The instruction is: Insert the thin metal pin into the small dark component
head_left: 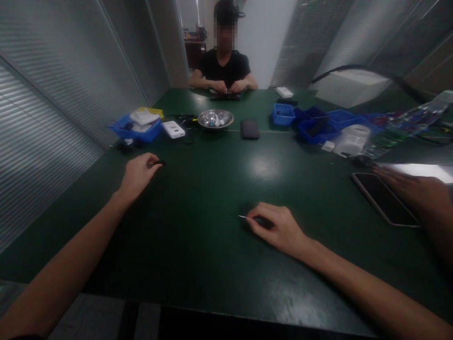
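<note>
My left hand [138, 174] reaches out over the left part of the dark green table [219, 255], fingers pinched on a small black object [157, 163]. My right hand [279, 229] rests on the table near the middle, closed around a thin tool with a black handle; its fine metal tip [242, 216] points left. Nothing else lies between my two hands.
A metal bowl [215, 118], a black phone [249, 129], a white box [173, 129] and blue bins [136, 126] [283, 114] line the table's middle. A person in black sits at the far end. Another person's hand [412, 189] lies beside a phone [384, 199] at right.
</note>
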`<state>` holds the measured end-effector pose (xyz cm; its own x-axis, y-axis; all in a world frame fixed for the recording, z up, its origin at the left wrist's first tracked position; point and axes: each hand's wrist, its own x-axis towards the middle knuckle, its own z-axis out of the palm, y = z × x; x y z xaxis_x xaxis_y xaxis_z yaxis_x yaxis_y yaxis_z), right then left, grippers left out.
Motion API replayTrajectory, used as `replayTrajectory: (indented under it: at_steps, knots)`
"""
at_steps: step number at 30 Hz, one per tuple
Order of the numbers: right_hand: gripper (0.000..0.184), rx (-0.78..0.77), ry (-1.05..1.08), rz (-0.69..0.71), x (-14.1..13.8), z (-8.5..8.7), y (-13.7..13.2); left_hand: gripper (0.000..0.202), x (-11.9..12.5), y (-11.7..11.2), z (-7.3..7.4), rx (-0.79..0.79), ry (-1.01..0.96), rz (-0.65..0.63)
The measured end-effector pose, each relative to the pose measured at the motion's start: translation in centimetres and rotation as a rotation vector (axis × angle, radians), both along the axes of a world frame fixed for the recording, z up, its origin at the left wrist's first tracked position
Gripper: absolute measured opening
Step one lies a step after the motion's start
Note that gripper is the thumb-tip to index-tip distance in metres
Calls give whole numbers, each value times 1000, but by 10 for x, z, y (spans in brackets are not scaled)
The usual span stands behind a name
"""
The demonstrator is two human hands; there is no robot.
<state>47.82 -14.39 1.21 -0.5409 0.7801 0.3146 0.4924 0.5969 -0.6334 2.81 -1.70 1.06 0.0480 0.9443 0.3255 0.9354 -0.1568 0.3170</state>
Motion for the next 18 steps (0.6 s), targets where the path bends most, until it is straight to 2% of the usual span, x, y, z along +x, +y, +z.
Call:
replayTrajectory:
  at_steps: [4, 9, 18]
  knots:
    - [15, 6, 1, 2, 0, 0, 0, 37, 0, 0, -1, -6, 9, -24]
    - [15, 7, 8, 2, 0, 0, 0, 33, -6, 3, -7, 31, 106, -113]
    - [15, 5, 11, 9, 0, -1, 0, 31, -8, 3, -10, 77, 199, -119]
